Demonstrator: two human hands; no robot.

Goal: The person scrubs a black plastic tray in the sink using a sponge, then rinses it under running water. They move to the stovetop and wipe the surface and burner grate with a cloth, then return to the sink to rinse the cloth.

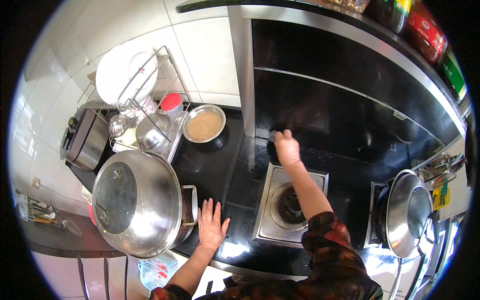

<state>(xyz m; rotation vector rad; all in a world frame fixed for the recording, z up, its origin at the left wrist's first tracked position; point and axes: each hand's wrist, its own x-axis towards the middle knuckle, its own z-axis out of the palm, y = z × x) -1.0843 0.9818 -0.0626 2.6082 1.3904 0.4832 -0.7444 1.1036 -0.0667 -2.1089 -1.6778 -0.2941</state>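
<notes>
My left hand [211, 228] rests palm down on the black countertop [240, 187], fingers apart and holding nothing. Close to its fingertips is the side handle of a large steel pot [150, 202] under a domed lid with a glass window. My right hand [288, 149] reaches over a gas burner [287, 206] with a square steel surround, to the foot of the black back panel [300, 101]. Its fingers are curled. A small greyish patch shows beside the fingertips, too blurred to tell whether it is something held.
A steel bowl of beige liquid [204, 125] stands beside a wire dish rack [165, 127] with plates and bowls. Behind the pot is a steel-sided cooker [84, 138]. At right sits a lidded wok [407, 213]. Bottles [427, 33] line the shelf above.
</notes>
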